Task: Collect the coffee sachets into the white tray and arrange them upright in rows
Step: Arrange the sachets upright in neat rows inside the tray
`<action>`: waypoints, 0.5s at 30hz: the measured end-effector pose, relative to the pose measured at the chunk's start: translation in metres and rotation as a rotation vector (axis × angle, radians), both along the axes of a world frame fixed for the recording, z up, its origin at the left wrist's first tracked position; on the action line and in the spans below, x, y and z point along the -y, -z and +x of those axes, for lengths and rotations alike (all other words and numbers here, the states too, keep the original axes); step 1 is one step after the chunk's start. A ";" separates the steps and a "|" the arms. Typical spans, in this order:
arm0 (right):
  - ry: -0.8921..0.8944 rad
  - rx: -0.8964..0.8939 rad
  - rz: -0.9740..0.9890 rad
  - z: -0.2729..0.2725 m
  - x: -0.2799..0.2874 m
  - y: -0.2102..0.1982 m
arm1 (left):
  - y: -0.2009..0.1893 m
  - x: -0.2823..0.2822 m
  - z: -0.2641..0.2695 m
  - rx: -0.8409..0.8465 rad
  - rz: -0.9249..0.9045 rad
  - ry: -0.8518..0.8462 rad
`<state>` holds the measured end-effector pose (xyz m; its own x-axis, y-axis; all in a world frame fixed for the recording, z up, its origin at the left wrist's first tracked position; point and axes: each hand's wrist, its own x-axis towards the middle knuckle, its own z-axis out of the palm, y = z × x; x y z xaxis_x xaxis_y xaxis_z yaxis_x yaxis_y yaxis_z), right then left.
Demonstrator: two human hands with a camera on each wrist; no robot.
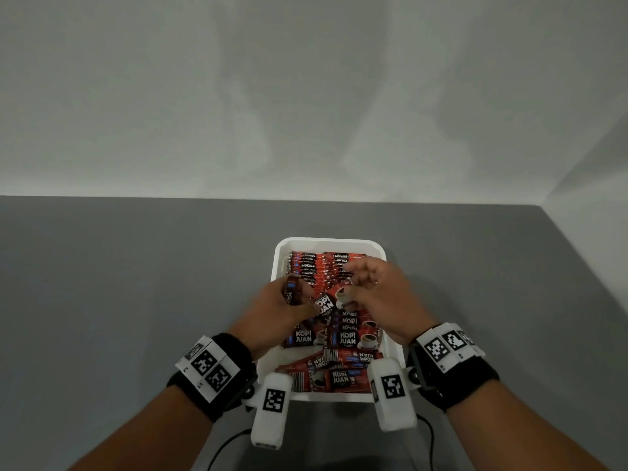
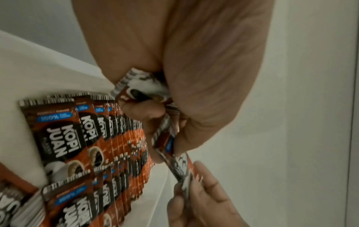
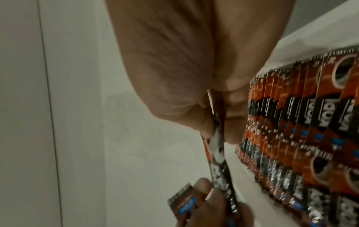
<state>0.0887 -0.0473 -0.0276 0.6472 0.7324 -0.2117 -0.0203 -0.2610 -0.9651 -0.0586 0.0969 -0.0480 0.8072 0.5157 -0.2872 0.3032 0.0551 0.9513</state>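
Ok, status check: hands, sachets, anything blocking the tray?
Left hand grips several sachets; right hand pinches one sachet between them. Upright rows fill white tray's far end; loose sachets flat near end. Nothing blocking.

Red-and-black sachets (image 1: 334,266) with white lettering and blue labels — white tray (image 1: 279,253), grey table (image 1: 136,266).

Both hands (image 1: 339,300) in pinching grip

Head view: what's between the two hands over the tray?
One coffee sachet spans the gap, left hand and right hand each pinching an end above the white tray; both wrist views confirm.
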 end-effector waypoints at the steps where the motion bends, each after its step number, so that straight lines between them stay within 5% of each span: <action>1: -0.045 0.023 -0.035 0.000 0.002 0.000 | 0.002 -0.004 -0.001 -0.015 0.025 -0.009; 6: -0.344 0.450 -0.271 -0.002 0.000 0.003 | 0.002 -0.009 -0.004 -0.063 0.168 0.095; 11: -0.421 0.529 -0.399 -0.001 -0.011 0.021 | 0.009 -0.012 -0.007 -0.114 0.194 -0.070; 15: -0.514 0.635 -0.503 -0.008 -0.021 0.037 | 0.004 -0.011 -0.009 -0.134 -0.013 -0.215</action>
<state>0.0807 -0.0266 -0.0644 0.3739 0.8779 -0.2991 0.7003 -0.4787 -0.5296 -0.0679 0.1081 -0.0520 0.6335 0.6671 -0.3920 0.4064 0.1443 0.9022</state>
